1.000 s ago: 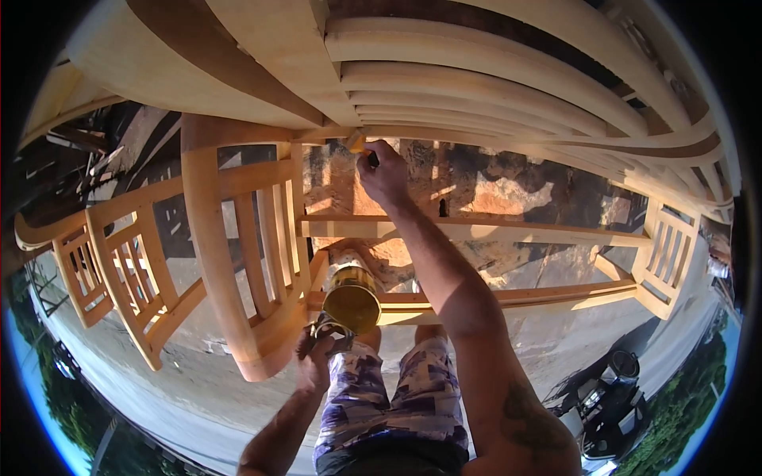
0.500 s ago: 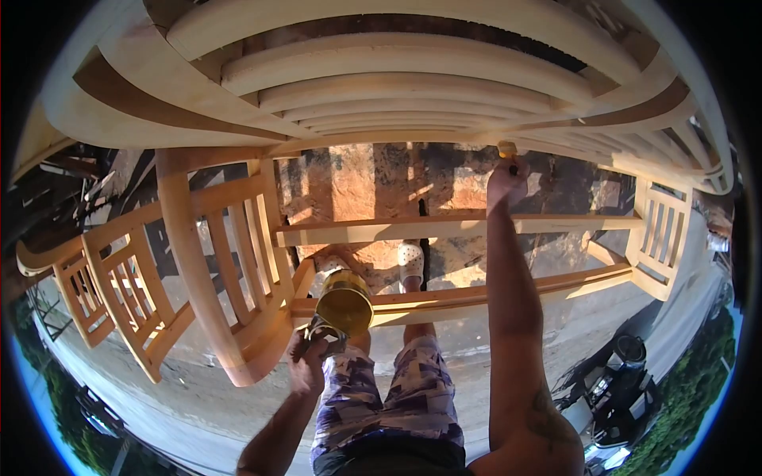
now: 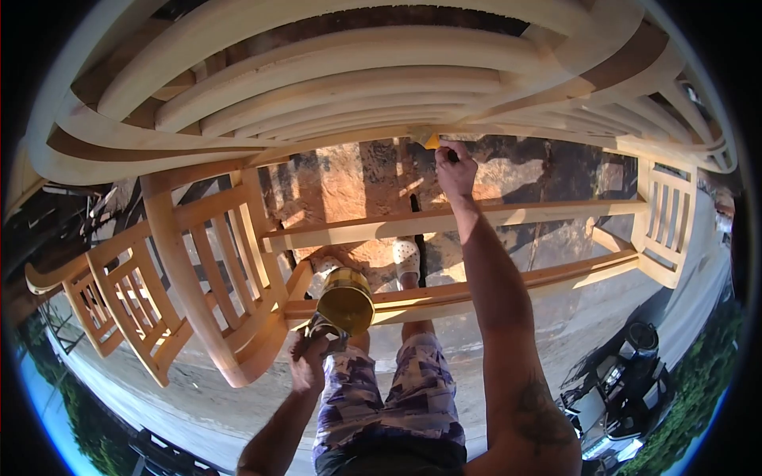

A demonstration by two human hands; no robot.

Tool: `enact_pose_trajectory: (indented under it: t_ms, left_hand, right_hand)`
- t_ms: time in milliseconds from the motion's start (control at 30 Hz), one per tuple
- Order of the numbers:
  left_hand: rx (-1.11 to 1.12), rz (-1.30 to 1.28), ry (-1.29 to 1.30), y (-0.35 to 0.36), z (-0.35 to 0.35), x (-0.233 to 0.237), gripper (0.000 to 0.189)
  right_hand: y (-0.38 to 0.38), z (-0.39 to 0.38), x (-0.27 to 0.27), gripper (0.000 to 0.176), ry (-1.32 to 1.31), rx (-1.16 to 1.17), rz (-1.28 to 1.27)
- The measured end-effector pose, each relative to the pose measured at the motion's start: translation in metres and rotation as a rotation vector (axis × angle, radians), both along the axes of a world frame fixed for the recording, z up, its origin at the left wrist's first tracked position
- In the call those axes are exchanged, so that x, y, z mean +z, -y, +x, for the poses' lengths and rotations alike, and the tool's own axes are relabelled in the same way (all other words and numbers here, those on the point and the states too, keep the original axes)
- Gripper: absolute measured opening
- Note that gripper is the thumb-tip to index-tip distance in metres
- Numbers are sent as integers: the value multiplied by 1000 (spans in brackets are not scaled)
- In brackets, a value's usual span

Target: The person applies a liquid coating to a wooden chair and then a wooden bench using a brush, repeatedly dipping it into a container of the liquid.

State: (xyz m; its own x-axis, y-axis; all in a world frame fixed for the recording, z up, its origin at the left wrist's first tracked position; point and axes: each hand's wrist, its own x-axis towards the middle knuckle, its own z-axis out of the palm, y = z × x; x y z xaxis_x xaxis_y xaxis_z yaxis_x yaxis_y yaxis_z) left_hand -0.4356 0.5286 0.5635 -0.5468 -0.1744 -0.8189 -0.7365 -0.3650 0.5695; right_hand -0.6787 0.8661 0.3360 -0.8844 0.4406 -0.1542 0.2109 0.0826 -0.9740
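Note:
A pale wooden bench (image 3: pixel 444 218) stands before me, its curved seat slats (image 3: pixel 341 87) filling the top of the view. My right hand (image 3: pixel 456 169) reaches up and grips a small brush (image 3: pixel 432 141), whose yellow-wet tip touches the front seat rail. My left hand (image 3: pixel 309 357) hangs low near my knee and holds a metal can (image 3: pixel 345 301) by its handle. The can is full of yellowish liquid.
A second slatted bench end (image 3: pixel 111 305) stands at the left. Bare reddish ground (image 3: pixel 357 178) shows under the bench. My legs in patterned shorts (image 3: pixel 389 397) and white shoes (image 3: pixel 406 258) are below. A dark machine (image 3: pixel 627 389) sits at the lower right.
My right hand slid the brush leftward along the seat rail, after sweeping right the half second before. The can in my left hand stayed put.

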Motion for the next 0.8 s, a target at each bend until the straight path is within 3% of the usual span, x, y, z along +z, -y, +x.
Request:
enact_pose_trajectory:
  t_ms: [67,100,167,233,300,400,533,667,767,800]
  left_hand:
    - [7,-2,3,-2,-1,-1,35]
    - [9,-2,11,-3,0,-2,35]
    - [10,3,15,-9,-2,-3,35]
    - [8,7,14,-17,-5,-1,36]
    - [-16,6,14,-20,-3,-4,34]
    - [-87,-11,24,-26,-2,-7,33]
    - [-96,-63,60,-37,-8,0,35]
    - [-72,-60,18,-45,-12,0,37]
    - [-95,-98,23,-49,-16,0,39]
    - [-102,-104,29,-51,-16,-1,39]
  right_hand:
    - [-70,2,-41,18,-184,-141,571]
    - [-86,6,-16,11,-154,-185,550]
    - [-150,11,-54,10,-131,-435,-238]
    - [-148,9,-40,12,-94,-387,389]
    - [-99,0,9,15,49,-352,777]
    - [-28,-9,6,18,-158,-112,709]
    - [33,-10,24,17,-169,217,389]
    - [-21,-23,25,6,119,-95,-593]
    - [-127,-12,-8,5,17,-250,-720]
    - [-140,-14,11,5,15,-367,-435]
